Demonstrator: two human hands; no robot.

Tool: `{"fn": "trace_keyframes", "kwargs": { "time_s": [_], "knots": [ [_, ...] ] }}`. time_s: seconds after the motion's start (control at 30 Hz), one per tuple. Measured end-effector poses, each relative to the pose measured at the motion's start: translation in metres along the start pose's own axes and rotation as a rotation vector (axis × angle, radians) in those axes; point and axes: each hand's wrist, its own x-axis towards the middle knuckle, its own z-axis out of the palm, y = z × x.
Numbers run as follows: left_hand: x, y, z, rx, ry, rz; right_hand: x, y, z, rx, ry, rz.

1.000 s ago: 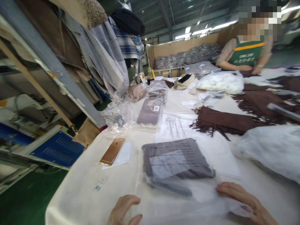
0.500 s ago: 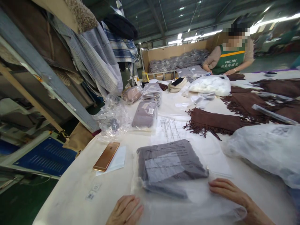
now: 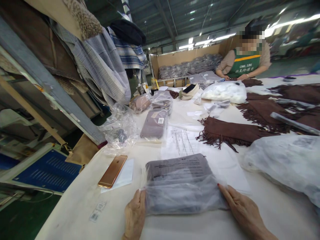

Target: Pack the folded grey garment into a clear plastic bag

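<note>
A folded grey garment in a clear plastic bag (image 3: 181, 185) lies on the white table (image 3: 82, 200) right in front of me. The bag's loose flap is folded over the garment's near half. My left hand (image 3: 135, 215) presses flat against the bag's left edge. My right hand (image 3: 241, 208) lies flat against its right edge. Both hands touch the bag with fingers stretched out; neither grips it.
A gold phone (image 3: 113, 171) lies on a white card left of the bag. Printed papers (image 3: 183, 141), a bagged mauve garment (image 3: 155, 124), brown fringed scarves (image 3: 232, 131) and a bulky plastic bag (image 3: 287, 163) lie beyond. A person in a green apron (image 3: 246, 63) works at the far end.
The bag's loose near flap has been folded up over the garment. Both hands moved from the flap's near corners forward to the sides of the package.
</note>
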Motion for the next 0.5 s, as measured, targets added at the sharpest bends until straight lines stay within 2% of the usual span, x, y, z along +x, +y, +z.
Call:
{"fn": "trace_keyframes", "kwargs": {
  "time_s": [0.13, 0.33, 0.4, 0.5],
  "knots": [
    [0.008, 0.007, -0.002, 0.172, -0.043, -0.042, -0.005, -0.014, 0.009, -0.27, 0.042, 0.074],
    [0.009, 0.016, -0.008, 0.274, -0.065, -0.051, -0.001, -0.027, 0.001, -0.36, -0.001, 0.126],
    [0.008, 0.019, -0.013, 0.312, 0.033, -0.007, 0.0, -0.027, 0.0, -0.348, 0.009, 0.117],
    [0.009, 0.035, -0.026, 0.372, 0.365, 0.158, 0.0, -0.026, 0.002, -0.331, 0.013, 0.12]
  ]
}}
